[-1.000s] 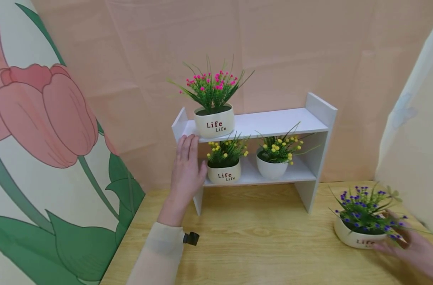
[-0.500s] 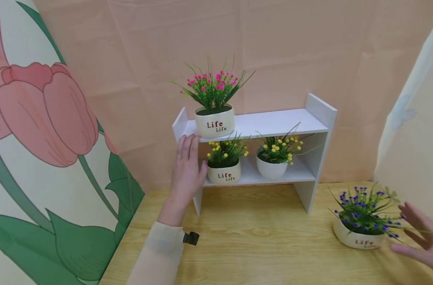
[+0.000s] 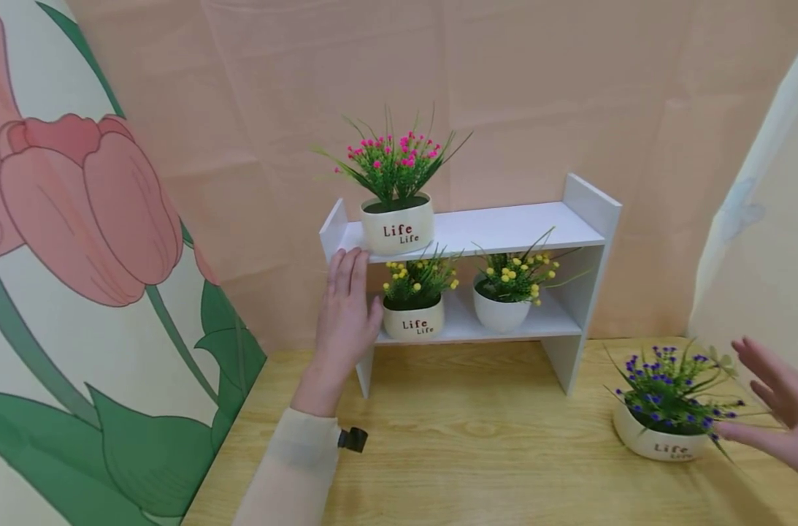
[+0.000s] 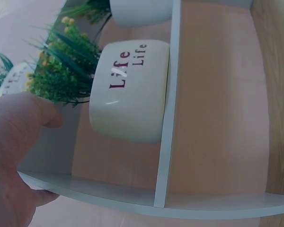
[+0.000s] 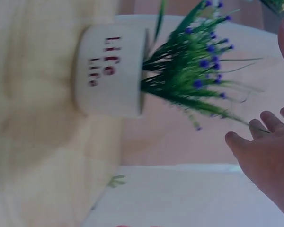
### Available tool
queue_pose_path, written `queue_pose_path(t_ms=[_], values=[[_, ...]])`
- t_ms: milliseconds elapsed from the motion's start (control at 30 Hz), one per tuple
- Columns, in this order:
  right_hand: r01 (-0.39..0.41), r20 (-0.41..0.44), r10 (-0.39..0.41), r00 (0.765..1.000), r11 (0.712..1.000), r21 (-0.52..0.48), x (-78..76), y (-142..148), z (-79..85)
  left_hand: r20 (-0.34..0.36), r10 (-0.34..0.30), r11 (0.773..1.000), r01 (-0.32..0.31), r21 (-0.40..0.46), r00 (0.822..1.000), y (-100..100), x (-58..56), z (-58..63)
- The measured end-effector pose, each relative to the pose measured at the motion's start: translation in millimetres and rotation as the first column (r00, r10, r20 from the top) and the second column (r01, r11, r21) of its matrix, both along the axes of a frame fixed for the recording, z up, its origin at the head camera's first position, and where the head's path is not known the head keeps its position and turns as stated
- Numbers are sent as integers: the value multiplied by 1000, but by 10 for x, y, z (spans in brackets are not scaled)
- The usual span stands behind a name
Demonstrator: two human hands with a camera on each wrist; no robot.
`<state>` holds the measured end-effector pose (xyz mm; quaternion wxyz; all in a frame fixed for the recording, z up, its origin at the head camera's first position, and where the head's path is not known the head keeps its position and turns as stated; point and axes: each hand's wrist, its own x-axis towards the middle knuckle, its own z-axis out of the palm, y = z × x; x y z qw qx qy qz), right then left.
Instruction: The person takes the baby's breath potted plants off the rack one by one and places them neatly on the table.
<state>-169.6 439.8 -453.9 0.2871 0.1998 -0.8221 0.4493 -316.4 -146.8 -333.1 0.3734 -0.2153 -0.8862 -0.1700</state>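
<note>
My left hand (image 3: pixel 347 314) holds the left side panel of a small white two-tier shelf (image 3: pixel 517 225), its thumb on the inner side. In the left wrist view, thumb and fingers straddle that panel's edge. Beside the thumb, a cream "Life" pot with yellow flowers (image 3: pixel 414 323) sits on the lower tier. Above it, a "Life" pot with pink flowers (image 3: pixel 397 228) stands on the top tier. My right hand (image 3: pixel 783 413), fingers spread, hovers at the right of a "Life" pot with purple flowers (image 3: pixel 661 438) that stands upright on the table. Its grip is empty.
A round white pot with yellow flowers (image 3: pixel 501 310) shares the lower tier, to the right. The shelf stands on a wooden table (image 3: pixel 477 453) against a pinkish cloth backdrop (image 3: pixel 504 95). A tulip-printed panel (image 3: pixel 83 219) borders the left.
My right hand has let go of the purple-flower pot and drawn back to the right and slightly up, fingers spreading. The pot stays on the table. My left hand keeps its place.
</note>
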Motion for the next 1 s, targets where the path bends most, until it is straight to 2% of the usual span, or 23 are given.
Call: queue_pose_path(t_ms=[267,633,767,1000], values=[[-4,18,3,1000,999,53,-53,-286,454,-15,-10,1000,10,-3,1000,-6,-15,-11],[21,172,-62,983,973,229,-59,-766,1069,-23,-9,1000,9,0,1000,-5,-30,-4],[27,149,-71,986,960,279,-79,-1016,1292,3,3,1000,-3,-1,1000,1,-24,4],[-37,60,20,998,956,290,-169,-1449,1609,16,6,1000,-6,2,1000,10,3,9]])
